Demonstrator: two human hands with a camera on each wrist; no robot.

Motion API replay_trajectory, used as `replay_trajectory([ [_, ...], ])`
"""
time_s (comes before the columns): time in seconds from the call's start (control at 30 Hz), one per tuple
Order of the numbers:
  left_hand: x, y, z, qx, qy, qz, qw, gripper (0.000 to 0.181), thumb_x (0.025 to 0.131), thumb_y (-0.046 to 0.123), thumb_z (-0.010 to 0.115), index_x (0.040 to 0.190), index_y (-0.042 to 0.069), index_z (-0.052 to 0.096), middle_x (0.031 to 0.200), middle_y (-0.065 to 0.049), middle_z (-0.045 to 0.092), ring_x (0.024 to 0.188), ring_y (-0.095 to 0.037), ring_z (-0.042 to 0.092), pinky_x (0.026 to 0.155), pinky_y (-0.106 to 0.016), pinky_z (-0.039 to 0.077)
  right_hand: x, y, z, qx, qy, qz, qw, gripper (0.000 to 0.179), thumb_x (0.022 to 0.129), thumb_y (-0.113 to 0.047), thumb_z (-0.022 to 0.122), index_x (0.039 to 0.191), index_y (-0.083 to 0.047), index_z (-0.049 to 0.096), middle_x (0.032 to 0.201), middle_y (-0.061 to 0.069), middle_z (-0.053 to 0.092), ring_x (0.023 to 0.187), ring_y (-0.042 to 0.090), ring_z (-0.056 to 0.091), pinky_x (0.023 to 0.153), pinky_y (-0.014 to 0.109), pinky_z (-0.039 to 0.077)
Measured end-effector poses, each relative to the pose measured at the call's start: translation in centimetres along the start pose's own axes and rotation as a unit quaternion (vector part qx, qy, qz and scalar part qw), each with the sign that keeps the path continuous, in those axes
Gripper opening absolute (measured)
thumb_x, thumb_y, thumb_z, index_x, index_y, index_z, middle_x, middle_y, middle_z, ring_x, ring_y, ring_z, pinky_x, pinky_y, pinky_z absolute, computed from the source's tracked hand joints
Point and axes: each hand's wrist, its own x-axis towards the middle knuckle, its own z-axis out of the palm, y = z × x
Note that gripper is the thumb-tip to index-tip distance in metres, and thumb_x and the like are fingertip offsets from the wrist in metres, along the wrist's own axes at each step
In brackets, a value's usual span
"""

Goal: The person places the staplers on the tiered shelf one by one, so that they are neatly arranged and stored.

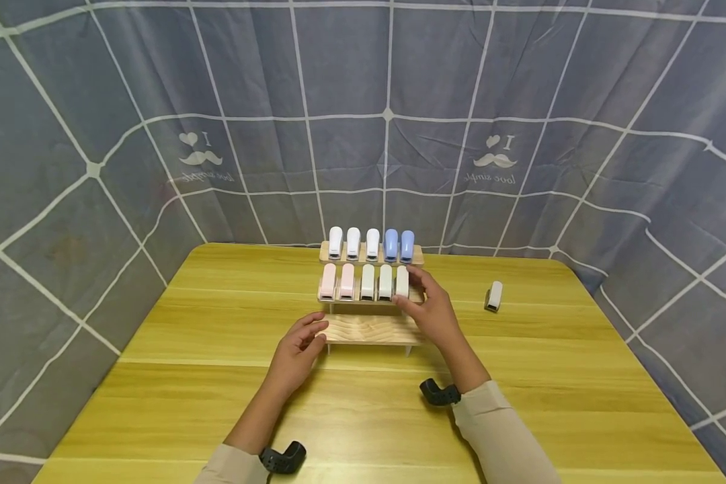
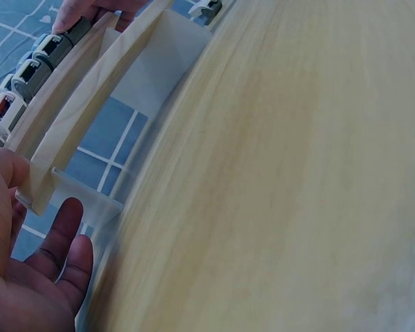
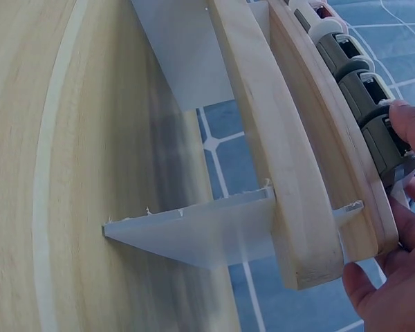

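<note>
A three-tier wooden display rack (image 1: pixel 363 329) stands on the table. On its middle tier, my right hand (image 1: pixel 434 312) pinches the rightmost off-white mini stapler (image 1: pixel 402 281), thumb on its front end and fingers behind. The right wrist view shows the thumb against that stapler's dark grey underside (image 3: pixel 387 145). Two more off-white staplers (image 1: pixel 376 282) and two pink staplers (image 1: pixel 338 281) stand to its left. Loosely bent, my left hand (image 1: pixel 296 353) is at the left end of the bare lowest tier, its thumb (image 2: pixel 7 166) at the board's corner.
The top tier carries three white staplers (image 1: pixel 353 243) and two blue staplers (image 1: pixel 398 246). One white stapler (image 1: pixel 494 296) lies apart on the table (image 1: pixel 187 396), right of the rack. Translucent side panels (image 3: pixel 200 232) support the boards. A grey gridded curtain (image 1: pixel 435 154) hangs behind the table.
</note>
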Motion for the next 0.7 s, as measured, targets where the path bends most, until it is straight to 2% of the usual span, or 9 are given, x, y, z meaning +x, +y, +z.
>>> replay_trajectory([
  [0.4,-0.2,0.1,-0.1,-0.006,0.003,0.0,1.0,0.028,0.099,0.007,0.061,0.125,0.002,0.068,0.142,-0.004,0.054,0.125,-0.024,0.053,0.094,-0.038,0.046,0.2,0.2,-0.1,0.013,-0.006,-0.012,0.9998,0.068,0.087,-0.021,0.079,0.145,-0.007,0.047,0.134,0.015,0.057,0.124,0.03,0.053,0.105,0.045,0.041],
  [0.6,-0.2,0.2,0.0,0.0,0.004,-0.003,1.0,0.028,0.099,0.007,0.061,0.126,0.001,0.067,0.143,-0.005,0.053,0.123,-0.024,0.053,0.093,-0.036,0.046,0.0,0.5,-1.3,0.006,0.008,-0.021,0.9997,0.06,0.09,-0.022,0.076,0.143,-0.011,0.049,0.133,0.012,0.059,0.122,0.029,0.054,0.101,0.052,0.041],
  [0.7,-0.2,0.9,0.1,0.006,0.008,-0.008,0.9999,0.028,0.098,0.003,0.06,0.125,-0.002,0.066,0.143,-0.009,0.053,0.122,-0.027,0.054,0.091,-0.036,0.046,-0.1,0.8,-2.0,0.007,0.015,-0.024,0.9996,0.055,0.092,-0.02,0.073,0.142,-0.008,0.051,0.133,0.013,0.059,0.121,0.03,0.055,0.099,0.052,0.041],
])
